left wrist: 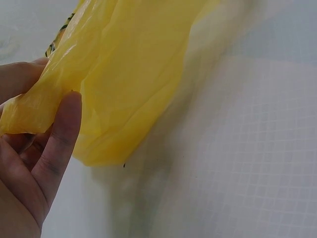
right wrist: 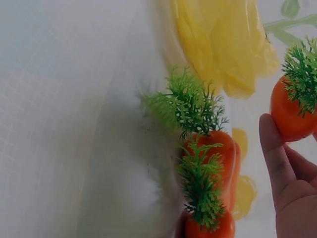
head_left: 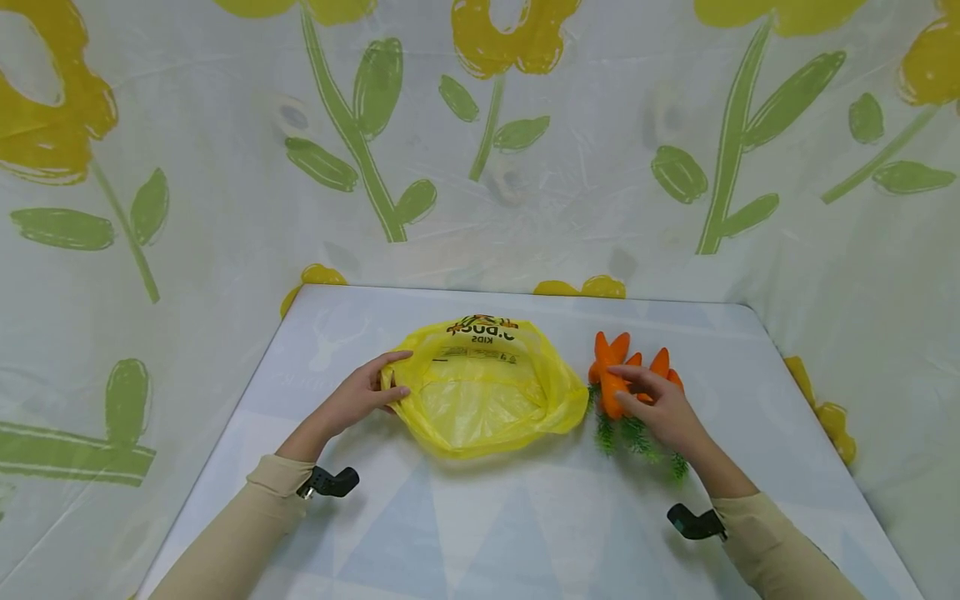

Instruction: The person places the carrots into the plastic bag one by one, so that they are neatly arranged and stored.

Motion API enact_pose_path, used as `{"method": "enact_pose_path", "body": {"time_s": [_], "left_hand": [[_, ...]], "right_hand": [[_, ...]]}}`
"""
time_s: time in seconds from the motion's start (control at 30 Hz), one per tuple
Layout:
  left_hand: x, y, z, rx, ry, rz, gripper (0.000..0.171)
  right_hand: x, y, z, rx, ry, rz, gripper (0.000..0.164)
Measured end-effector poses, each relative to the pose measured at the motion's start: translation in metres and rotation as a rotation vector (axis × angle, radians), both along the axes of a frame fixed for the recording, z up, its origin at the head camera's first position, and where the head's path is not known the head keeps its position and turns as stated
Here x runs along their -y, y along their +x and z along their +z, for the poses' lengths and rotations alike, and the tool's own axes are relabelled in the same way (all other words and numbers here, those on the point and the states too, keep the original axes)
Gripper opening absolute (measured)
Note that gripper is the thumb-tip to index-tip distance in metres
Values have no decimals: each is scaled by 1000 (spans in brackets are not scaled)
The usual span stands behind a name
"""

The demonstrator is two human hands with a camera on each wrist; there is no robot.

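Right grip (head_left: 660, 406) pinches a carrot (head_left: 609, 379) right of the yellow bag (head_left: 480, 404); forearm (head_left: 723, 471) slants in from near right. Carrot's long axis runs near–far, tip far, leaves (right wrist: 303, 77) near. Left grip (head_left: 367, 387) pinches bag's left rim. Other carrots (head_left: 660, 363) beside, on bench (head_left: 311, 533).

On the table (head_left: 495, 542), the bag (head_left: 480, 408) lies left of the carrots (head_left: 662, 364), whose leaves point near. The left hand (head_left: 367, 385) is at the bag's left rim; the right hand (head_left: 663, 410) holds one carrot (head_left: 611, 392) over the group's left part. The curtain (head_left: 570, 217) hangs behind the far edge.
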State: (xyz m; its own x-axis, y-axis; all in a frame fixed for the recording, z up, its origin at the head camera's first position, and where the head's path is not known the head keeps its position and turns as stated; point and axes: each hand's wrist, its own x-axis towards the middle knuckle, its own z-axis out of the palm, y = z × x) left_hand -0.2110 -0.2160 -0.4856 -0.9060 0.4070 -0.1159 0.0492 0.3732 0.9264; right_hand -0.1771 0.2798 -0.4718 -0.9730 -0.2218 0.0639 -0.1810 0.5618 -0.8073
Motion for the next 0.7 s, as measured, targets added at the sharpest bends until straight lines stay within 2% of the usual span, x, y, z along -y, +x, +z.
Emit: {"method": "enact_pose_path", "body": {"time_s": [0.33,0.7], "left_hand": [[-1,0,1,2,2,-4,66],[-2,1,3,-4,-6,1,67]], "right_hand": [[5,-3,1,-39,-68,45,41],[13,-3,12,-32,-107,90,39]]}}
